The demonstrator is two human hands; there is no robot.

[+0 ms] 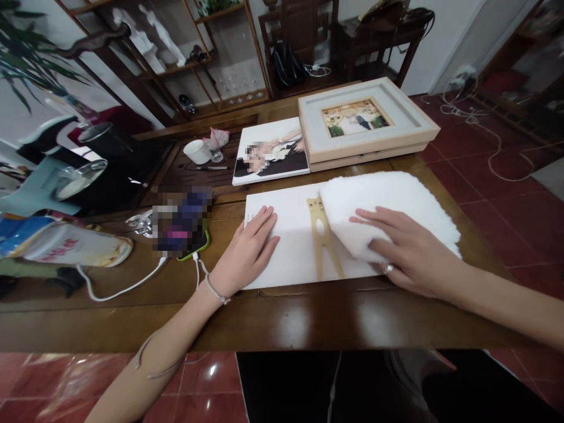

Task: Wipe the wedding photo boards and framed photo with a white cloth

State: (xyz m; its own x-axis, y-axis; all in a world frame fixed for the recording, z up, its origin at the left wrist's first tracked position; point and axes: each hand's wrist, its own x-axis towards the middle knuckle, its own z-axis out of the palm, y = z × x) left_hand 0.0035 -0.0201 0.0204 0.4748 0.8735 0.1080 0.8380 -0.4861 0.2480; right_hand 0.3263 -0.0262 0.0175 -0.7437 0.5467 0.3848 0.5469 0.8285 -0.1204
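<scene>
A flat white panel (pixel 288 235) lies near the front edge of the table. On it shows a yellow two-legged shape with a cat-eared top (pixel 323 238); whether it is printed or a separate piece I cannot tell. My left hand (pixel 249 247) rests flat on the panel's left end, fingers stretched out. A fluffy white cloth (pixel 388 200) covers the panel's right part, its left edge folded over. My right hand (pixel 405 249), wearing a ring, grips the cloth near its front, some fingers lying on top and others partly hidden by the fold.
Behind the panel lie a photo print (pixel 273 153) and a pale wooden picture frame (pixel 370 129). To the left are a phone (pixel 194 247) on white cables, a snack bag (pixel 79 244), a white cup (pixel 197 152) and a dark pot (pixel 83 182). The wooden table's front edge (pixel 308 341) runs close to me.
</scene>
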